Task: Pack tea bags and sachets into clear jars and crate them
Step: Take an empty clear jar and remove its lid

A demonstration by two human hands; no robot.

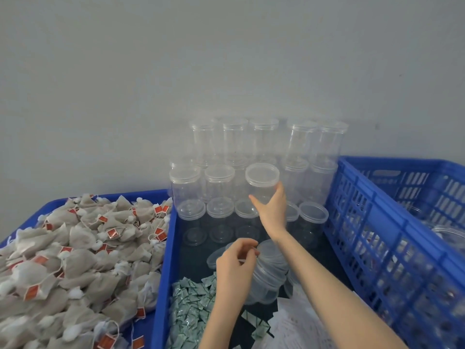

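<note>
Two hands — right hand (pixel 273 210) on jar (pixel 262 183)

This looks like a small packing workroom rather than a home or shop. A plain grey wall (pixel 125 84) stands bare behind the work area. Goods sit in bulk: a shallow blue tray (pixel 57 201) at the left is heaped with loose tea bags (pixel 75 248) on strings with red tags, all alike. A second blue tray (pixel 164 260) beside it holds a pile of small green sachets (pixel 191 306) at its near end and rows of identical clear lidded jars (pixel 241 177) stacked in tiers at its far edge against the wall. At the right stands a blue slatted plastic crate (pixel 377 235) of the stackable warehouse kind.
</note>
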